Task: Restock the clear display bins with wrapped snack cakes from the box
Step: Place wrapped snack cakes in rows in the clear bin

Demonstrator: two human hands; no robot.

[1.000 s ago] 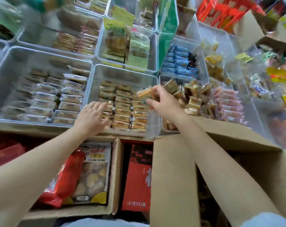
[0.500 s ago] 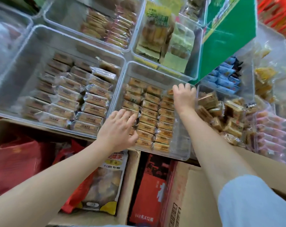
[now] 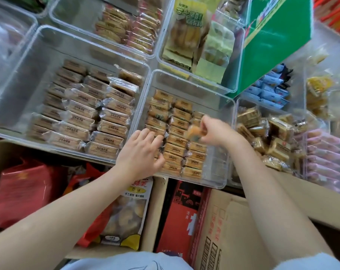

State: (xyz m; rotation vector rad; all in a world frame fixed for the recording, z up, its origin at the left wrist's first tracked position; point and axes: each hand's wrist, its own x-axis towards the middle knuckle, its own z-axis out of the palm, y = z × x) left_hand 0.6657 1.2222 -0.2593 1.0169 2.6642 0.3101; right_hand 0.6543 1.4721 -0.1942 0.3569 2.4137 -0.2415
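Left bin (image 3: 19, 75): clear, rows of wrapped brown cakes on its right side.
Left hand (image 3: 141, 155): fingers loosely spread, resting on the cakes at the middle bin's near-left corner, gripping nothing.
Middle bin (image 3: 230, 114): three columns of cakes, a bare strip along its right wall.
Cake (image 3: 194, 133): blurred, above the right column.
Right hand (image 3: 217, 132): fingers curled, pinching the cake.
Box (image 3: 231, 230): cardboard, near right, below the bins.

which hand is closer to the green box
Right. The right hand, pinching a snack cake over the middle bin, sits below the green box. The left hand rests on the bin's left-hand rows, farther away.
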